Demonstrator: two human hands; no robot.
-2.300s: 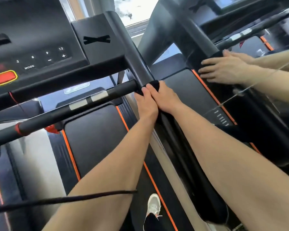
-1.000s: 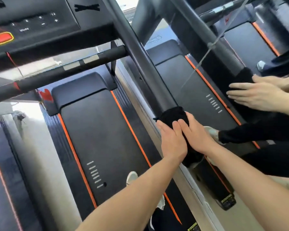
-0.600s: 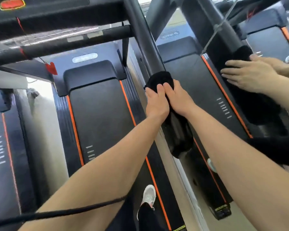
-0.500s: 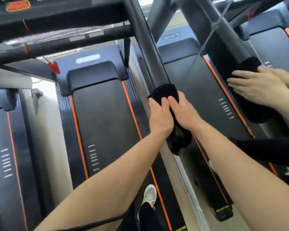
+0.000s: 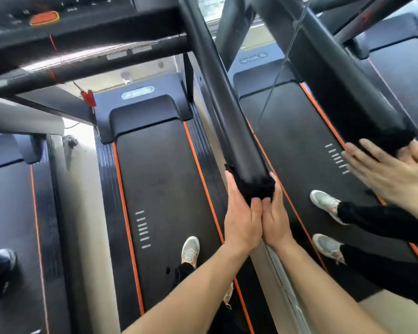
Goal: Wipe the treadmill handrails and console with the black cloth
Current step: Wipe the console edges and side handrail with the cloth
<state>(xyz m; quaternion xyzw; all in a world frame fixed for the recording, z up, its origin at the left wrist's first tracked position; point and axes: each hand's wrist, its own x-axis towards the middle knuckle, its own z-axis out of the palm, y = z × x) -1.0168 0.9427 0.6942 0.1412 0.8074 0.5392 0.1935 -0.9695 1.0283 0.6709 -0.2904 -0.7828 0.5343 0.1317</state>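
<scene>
The black cloth point(image 5: 257, 188) is wrapped around the near end of the treadmill's right handrail point(image 5: 223, 100), a thick black bar running from the console down toward me. My left hand point(image 5: 241, 218) and my right hand point(image 5: 276, 218) press together around the cloth at the rail's tip, both gripping it. The console point(image 5: 65, 13) with its orange button sits at the top left. A front crossbar point(image 5: 101, 61) runs under the console.
A mirror on the right repeats the handrail, cloth and hands point(image 5: 386, 169). The treadmill belt point(image 5: 164, 189) with orange edge lines lies below, my shoe point(image 5: 190, 249) on it. A red safety clip point(image 5: 88, 98) hangs from the console. Another treadmill stands at the left.
Both hands have slid the cloth down the right handrail from near the crossbar, with a short move back up, and now hold it at the rail's near end.
</scene>
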